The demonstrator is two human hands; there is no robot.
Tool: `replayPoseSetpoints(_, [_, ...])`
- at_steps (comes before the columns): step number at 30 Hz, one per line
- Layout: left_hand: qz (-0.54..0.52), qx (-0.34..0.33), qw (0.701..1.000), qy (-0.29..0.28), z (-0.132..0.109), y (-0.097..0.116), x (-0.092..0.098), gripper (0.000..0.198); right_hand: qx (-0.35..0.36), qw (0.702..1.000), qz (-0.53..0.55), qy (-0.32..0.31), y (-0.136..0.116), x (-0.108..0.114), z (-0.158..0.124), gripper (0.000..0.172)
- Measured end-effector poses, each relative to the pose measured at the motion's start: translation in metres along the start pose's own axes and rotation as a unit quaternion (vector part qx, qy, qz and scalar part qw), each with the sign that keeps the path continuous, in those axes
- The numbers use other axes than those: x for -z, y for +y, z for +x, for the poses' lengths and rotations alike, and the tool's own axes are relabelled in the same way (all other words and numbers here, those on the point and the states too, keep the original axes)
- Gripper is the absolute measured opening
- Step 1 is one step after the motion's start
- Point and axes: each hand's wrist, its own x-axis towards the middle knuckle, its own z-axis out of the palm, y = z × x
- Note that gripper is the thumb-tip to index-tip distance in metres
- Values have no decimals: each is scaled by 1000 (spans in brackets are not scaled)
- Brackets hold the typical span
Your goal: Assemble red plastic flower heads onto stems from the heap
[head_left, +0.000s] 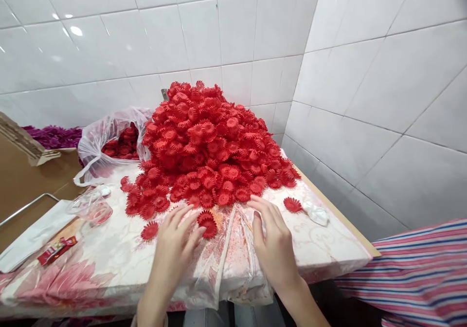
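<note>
A big heap of red plastic flower pieces (209,144) lies on a table covered with a floral cloth (109,259). My left hand (175,244) rests flat on the cloth, fingers stretched out, its fingertips touching a loose red flower piece (207,224) at the heap's front edge. My right hand (272,239) lies flat beside it, fingers spread, tips close to the heap's near edge. Neither hand holds anything. Another single red piece (293,204) lies to the right of my right hand.
A clear plastic bag (105,142) with more red pieces sits left of the heap. Purple pieces (54,136) fill a cardboard box (22,171) at far left. A crumpled clear wrapper (91,205), a white scrap (316,213) and striped fabric (419,268) lie around. Tiled walls close the corner.
</note>
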Motion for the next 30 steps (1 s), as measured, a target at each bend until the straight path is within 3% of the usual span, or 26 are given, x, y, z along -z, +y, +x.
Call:
replayPoseSetpoints(3, [-27, -5, 999, -32, 0, 17, -11, 19, -10, 999, 49, -12, -8, 6, -8, 25])
replayPoseSetpoints(9, [-73, 17, 996, 49, -4, 34, -5, 17, -61, 993, 95, -39, -12, 10, -16, 21])
replayPoseSetpoints(13, [-100, 49, 994, 2, -7, 31, -8, 17, -78, 989, 106, -73, -14, 8, -15, 19])
replayPoseSetpoints(18, [-24, 86, 996, 16, -5, 24, -19, 31, -80, 988, 107, -78, -19, 7, -13, 19])
replayPoseSetpoints(25, [-24, 76, 997, -20, -2, 25, -20, 21, -87, 987, 110, -80, -20, 6, -17, 19])
replayPoseSetpoints(30, [-85, 92, 990, -58, -2, 29, -12, 11, -80, 987, 107, -90, -19, 6, -14, 20])
